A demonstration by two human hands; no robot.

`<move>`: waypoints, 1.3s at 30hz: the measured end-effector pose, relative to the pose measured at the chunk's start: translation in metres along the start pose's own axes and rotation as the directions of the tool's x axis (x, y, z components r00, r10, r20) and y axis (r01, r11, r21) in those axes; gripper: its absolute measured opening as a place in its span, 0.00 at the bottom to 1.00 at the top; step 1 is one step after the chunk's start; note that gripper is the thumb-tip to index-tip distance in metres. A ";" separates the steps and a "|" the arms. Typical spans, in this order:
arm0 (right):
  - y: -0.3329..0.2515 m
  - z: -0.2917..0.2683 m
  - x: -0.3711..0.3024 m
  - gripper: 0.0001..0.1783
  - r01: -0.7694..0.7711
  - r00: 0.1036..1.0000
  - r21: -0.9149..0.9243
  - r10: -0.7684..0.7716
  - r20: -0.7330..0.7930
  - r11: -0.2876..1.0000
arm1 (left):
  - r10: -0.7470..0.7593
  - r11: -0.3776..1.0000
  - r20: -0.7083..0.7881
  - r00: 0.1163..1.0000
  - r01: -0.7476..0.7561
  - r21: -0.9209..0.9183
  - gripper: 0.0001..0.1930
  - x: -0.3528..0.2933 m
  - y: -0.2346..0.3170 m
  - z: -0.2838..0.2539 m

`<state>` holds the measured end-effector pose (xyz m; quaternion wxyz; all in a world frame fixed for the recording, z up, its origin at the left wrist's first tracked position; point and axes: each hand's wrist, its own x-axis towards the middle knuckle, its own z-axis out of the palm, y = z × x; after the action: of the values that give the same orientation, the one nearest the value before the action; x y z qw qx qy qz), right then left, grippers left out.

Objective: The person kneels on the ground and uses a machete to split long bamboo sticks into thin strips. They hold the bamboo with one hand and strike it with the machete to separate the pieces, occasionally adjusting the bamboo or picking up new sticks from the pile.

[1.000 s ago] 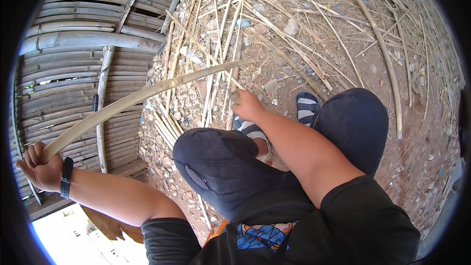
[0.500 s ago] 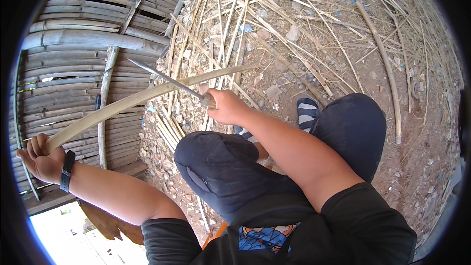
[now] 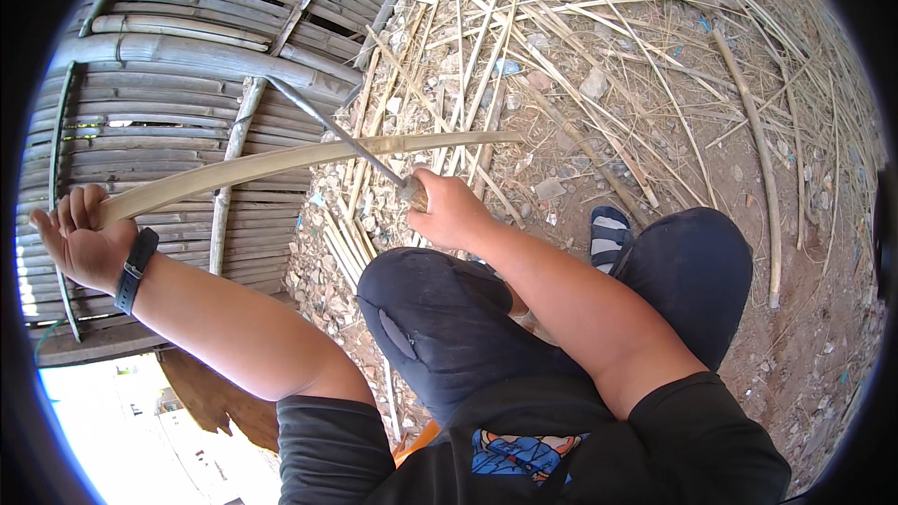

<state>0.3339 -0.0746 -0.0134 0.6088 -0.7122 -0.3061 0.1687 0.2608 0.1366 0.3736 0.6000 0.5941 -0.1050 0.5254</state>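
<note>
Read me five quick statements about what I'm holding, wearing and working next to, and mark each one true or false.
1. The left hand holds a long pale strip. True.
2. The right hand grips a slim metal tool. True.
3. The dark wristband is on the right wrist. False: it is on the left wrist.
4. A slatted wall fills the upper left of the view. True.
5. The shirt is white. False: it is black.

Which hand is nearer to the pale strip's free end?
Right. The right hand, gripping a metal tool, is below and left of the free end in the picture; the left hand holds the strip at its opposite end.
</note>
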 end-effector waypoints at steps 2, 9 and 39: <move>0.008 -0.003 -0.004 0.27 -0.063 0.998 0.067 0.061 0.033 0.996 | 0.027 0.998 -0.049 0.998 -0.025 0.055 0.21 -0.008 -0.001 0.021; 0.101 -0.003 -0.021 0.21 -0.510 0.844 0.092 0.519 -0.135 0.855 | 0.099 0.988 -0.186 0.978 -0.074 0.135 0.20 -0.022 -0.012 0.062; 0.079 0.006 -0.029 0.23 -0.318 0.939 0.133 0.331 -0.089 0.939 | 0.194 0.912 -0.372 0.908 -0.028 0.409 0.19 0.011 -0.020 0.051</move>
<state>0.3266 -0.0936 -0.0950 0.6291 -0.7243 -0.1401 0.2451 0.3059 0.1058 0.3837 0.4451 0.5738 0.0951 0.6809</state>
